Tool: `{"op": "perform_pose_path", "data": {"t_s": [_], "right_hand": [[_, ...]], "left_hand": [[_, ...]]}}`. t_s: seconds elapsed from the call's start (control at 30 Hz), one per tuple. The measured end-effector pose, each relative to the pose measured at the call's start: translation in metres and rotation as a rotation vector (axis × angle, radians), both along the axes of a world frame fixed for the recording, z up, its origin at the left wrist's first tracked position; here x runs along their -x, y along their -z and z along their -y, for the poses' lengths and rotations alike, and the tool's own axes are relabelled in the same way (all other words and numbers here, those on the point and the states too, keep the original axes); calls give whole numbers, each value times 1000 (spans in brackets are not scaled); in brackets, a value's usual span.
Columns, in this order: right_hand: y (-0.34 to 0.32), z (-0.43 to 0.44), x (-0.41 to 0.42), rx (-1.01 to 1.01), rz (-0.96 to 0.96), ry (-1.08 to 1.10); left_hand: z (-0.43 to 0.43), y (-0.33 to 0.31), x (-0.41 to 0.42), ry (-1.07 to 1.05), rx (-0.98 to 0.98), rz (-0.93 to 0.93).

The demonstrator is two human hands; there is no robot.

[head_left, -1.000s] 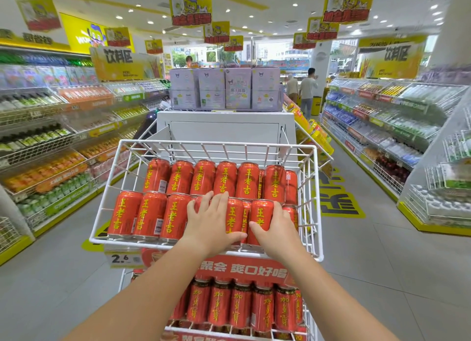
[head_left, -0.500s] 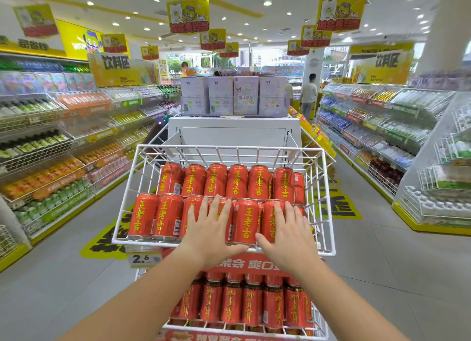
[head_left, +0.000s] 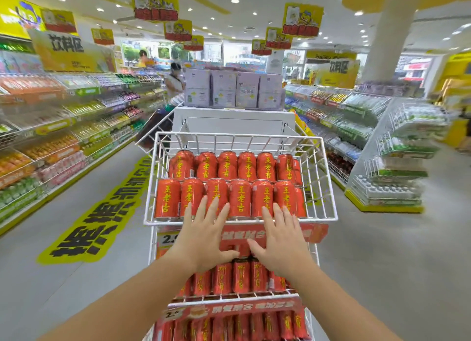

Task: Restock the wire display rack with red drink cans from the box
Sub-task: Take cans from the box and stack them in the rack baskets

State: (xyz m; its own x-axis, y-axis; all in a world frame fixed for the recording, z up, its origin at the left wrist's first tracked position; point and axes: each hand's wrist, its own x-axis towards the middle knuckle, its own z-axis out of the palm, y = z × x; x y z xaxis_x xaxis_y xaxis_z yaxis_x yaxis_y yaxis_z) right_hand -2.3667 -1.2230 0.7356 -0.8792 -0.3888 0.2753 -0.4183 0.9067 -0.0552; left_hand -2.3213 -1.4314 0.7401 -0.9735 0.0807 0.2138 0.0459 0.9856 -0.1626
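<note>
A white wire display rack point(head_left: 321, 177) stands in front of me. Its top basket holds two rows of upright red drink cans point(head_left: 239, 198) with yellow characters. Lower tiers hold more red cans point(head_left: 240, 277). My left hand point(head_left: 204, 236) and my right hand point(head_left: 280, 238) hover flat with fingers spread just in front of the top basket's front rim. Fingertips overlap the front row of cans; neither hand holds anything. No box is in view.
Red price banners point(head_left: 313, 232) hang under the top tier. Behind the rack stands a white unit with pale boxes point(head_left: 233, 91). Drink shelves line the left point(head_left: 63, 136) and right point(head_left: 356, 126) aisles. A person point(head_left: 174, 82) stands far back left.
Both hands have let go of the front-row cans and pulled back toward me, fingers now spread flat. My view has swung left and up, so the rack sits further right.
</note>
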Motion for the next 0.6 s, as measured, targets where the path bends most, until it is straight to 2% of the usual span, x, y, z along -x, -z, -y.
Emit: {"op": "perform_pose_path", "data": {"t_s": [0.2,0.43,0.6], "right_hand": [[38,38,-60,-38,-36,13],[86,49,-108,-158,92,-6],[154,53,-122,-226,173,-54]], "left_hand": [[43,33,-44,57,-7,11],[76,90,-95,31,-56,97],[91,155,-128,-91,-112,208]]}}
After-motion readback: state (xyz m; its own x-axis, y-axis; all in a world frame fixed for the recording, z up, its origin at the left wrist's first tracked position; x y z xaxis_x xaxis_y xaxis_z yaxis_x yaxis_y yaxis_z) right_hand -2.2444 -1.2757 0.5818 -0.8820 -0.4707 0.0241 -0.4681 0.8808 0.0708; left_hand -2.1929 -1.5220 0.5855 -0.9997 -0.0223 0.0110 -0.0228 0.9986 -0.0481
